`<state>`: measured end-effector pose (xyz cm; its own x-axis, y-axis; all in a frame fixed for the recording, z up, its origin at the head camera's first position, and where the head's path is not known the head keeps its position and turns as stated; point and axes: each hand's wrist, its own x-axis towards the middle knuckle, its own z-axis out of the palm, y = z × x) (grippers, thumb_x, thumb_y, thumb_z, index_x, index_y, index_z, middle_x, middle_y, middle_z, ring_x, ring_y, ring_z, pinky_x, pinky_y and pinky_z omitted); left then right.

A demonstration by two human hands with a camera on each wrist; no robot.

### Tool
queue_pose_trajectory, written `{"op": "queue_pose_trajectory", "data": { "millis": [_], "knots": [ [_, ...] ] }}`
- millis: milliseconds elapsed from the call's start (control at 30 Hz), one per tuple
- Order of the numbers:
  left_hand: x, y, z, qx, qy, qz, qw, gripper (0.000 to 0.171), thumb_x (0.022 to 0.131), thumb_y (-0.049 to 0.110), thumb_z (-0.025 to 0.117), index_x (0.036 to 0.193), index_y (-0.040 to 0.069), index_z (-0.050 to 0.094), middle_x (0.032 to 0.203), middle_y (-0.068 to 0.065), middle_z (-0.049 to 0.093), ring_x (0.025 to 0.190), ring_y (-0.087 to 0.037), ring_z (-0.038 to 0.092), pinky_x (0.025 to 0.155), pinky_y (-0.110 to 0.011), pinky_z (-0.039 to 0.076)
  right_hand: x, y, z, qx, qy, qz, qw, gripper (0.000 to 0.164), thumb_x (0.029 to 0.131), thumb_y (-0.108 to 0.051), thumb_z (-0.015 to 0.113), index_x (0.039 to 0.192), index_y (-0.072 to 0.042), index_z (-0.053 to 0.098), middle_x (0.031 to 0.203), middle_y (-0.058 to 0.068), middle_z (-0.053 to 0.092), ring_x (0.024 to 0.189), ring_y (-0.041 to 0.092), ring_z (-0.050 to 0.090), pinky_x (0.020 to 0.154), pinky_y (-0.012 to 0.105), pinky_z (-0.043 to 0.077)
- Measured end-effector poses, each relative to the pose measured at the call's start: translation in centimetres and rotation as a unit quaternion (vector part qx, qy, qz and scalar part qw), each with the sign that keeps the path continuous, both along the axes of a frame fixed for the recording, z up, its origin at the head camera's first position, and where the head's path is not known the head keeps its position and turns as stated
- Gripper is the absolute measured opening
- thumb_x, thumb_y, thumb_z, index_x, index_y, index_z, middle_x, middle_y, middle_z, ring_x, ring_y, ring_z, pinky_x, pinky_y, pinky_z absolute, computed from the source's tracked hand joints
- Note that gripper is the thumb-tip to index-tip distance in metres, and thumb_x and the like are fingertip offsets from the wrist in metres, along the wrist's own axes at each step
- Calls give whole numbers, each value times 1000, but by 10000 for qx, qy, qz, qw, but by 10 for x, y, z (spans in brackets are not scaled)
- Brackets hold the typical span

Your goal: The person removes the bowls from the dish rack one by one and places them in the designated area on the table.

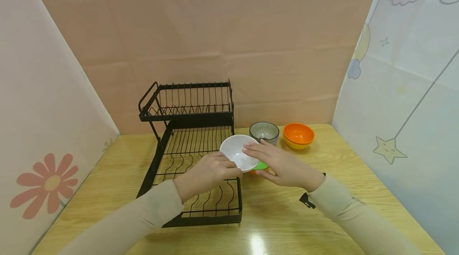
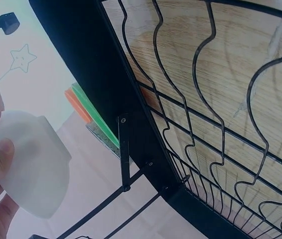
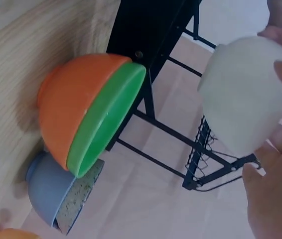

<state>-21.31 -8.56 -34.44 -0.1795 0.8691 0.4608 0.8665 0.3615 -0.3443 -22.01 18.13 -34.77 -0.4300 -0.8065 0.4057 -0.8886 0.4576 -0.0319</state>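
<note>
A white bowl point(image 1: 238, 152) is held up over the right side of a black dish rack point(image 1: 201, 220), its hollow facing the head camera. My left hand point(image 1: 211, 169) grips its near left rim; in the left wrist view the thumb point(image 2: 2, 153) presses the outside wall. Extended fingers of my right hand point(image 1: 283, 165) reach over the bowl's right rim, and its thumb point(image 3: 253, 177) sits apart from the bowl. Whether those fingers touch the inside is hard to tell. Behind the white bowl, a green bowl point(image 3: 112, 114) nests in an orange bowl point(image 3: 76, 102), both mostly hidden in the head view.
A speckled grey bowl point(image 1: 264, 129) is stacked in a bluish bowl point(image 3: 49, 181) at the back of the wooden table point(image 1: 315, 223). To its right, an orange bowl point(image 1: 299, 132) rests in a yellow one point(image 1: 297, 146). The rack's upper tier point(image 1: 186, 116) rises at the back.
</note>
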Motion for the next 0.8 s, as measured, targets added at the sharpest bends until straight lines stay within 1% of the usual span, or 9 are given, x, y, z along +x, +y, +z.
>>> {"op": "queue_pose_trajectory", "data": {
  "millis": [67,133,233,333,400,467,567,633,800],
  "knots": [
    [0,0,0,-9,36,-11,10000,18,80,22,76,97,27,70,96,14,74,89,-3,68,85,-23,53,-1,-3,-2,-9,121,204,9997,50,102,-35,47,144,-8,44,147,6,47,137,26,41,117,47,24],
    [0,0,0,-5,63,-30,10000,17,81,23,75,97,27,70,96,14,74,89,-3,68,85,-23,53,-2,-5,-5,12,348,353,9988,48,104,-37,38,139,-7,49,142,5,52,135,28,45,116,47,26],
    [0,1,0,16,63,-67,10000,16,81,23,74,96,27,70,96,14,74,89,-3,68,84,-23,54,-4,-8,-8,34,637,482,9968,44,105,-36,35,133,-8,55,135,3,59,131,27,49,114,49,29],
    [0,1,0,33,45,-88,9999,15,82,23,74,96,26,70,96,14,74,88,-3,68,83,-23,54,-5,-10,-10,58,790,585,9951,37,104,-32,40,128,-10,59,127,1,63,126,25,53,112,52,31],
    [0,0,0,49,16,-115,9999,16,82,22,74,96,26,70,95,14,74,87,-2,68,82,-22,53,-5,-11,-10,79,848,622,9944,29,102,-27,50,124,-11,61,121,1,65,122,24,56,111,53,31],
    [0,0,0,45,16,-132,9999,16,82,21,75,96,26,70,94,14,73,87,-2,68,81,-22,53,-5,-12,-10,116,902,598,9941,25,96,-21,60,120,-13,63,117,0,66,118,21,58,111,53,31],
    [1,0,0,11,60,-149,9999,16,82,19,75,96,26,71,92,15,73,85,-1,67,80,-21,53,-5,-13,-11,181,1029,534,9931,28,86,-14,70,113,-16,66,111,-2,67,112,17,60,111,53,32],
    [2,0,0,-21,117,-145,9998,16,82,18,75,96,26,70,92,15,73,84,-1,67,79,-21,53,-5,-14,-12,184,1186,529,9914,28,82,-11,74,109,-16,67,108,-4,68,108,14,61,109,51,35],
    [3,0,1,-57,194,-110,9997,17,81,18,76,95,26,69,90,15,73,83,-1,67,78,-20,52,-7,-14,-14,161,1582,592,9855,31,77,-8,77,105,-16,67,105,-3,69,103,15,63,106,49,39]
  ]
}}
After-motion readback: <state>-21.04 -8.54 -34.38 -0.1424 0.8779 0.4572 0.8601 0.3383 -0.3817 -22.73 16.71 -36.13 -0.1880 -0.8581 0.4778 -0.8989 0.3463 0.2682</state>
